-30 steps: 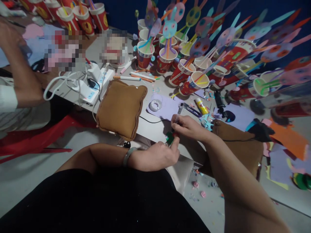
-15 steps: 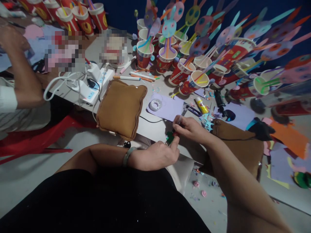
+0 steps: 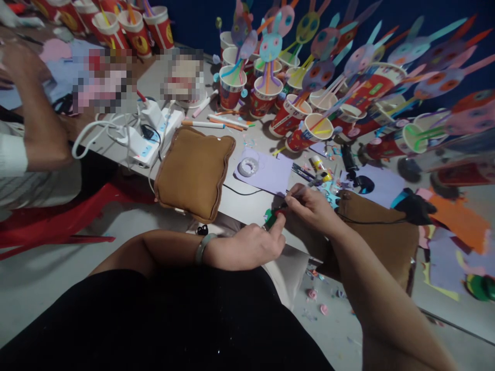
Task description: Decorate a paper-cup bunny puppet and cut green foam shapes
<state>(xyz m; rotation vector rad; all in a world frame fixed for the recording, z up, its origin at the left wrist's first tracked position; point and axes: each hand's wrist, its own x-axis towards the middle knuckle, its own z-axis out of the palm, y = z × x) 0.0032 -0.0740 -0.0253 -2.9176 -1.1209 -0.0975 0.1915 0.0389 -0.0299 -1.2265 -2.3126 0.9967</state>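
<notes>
My left hand [image 3: 247, 248], with a bangle on its wrist, is closed on a small green piece [image 3: 270, 220], perhaps paper, with a red spot by the fingertip. Its index finger stretches over the piece. My right hand [image 3: 311, 206] is pinched round a slim pen-like tool [image 3: 319, 179], whose back end leans up to the right. The tool's tip is too dark and small to make out. Just beyond the hands lies a lilac paper sheet [image 3: 273, 172] with a roll of clear tape [image 3: 248, 166] on it.
A brown cushion [image 3: 195, 172] lies to the left, near a white power strip [image 3: 164, 135] with cables. Red paper cups [image 3: 266, 98] with paper rabbits crowd the back. A glue stick [image 3: 322, 168] and paper scraps lie right. At far left sits another person, whose arm [image 3: 42, 108] shows.
My right hand has shifted slightly right, away from the green piece, and the pen-like tool has tipped further to the right. My left hand keeps its hold almost unmoved.
</notes>
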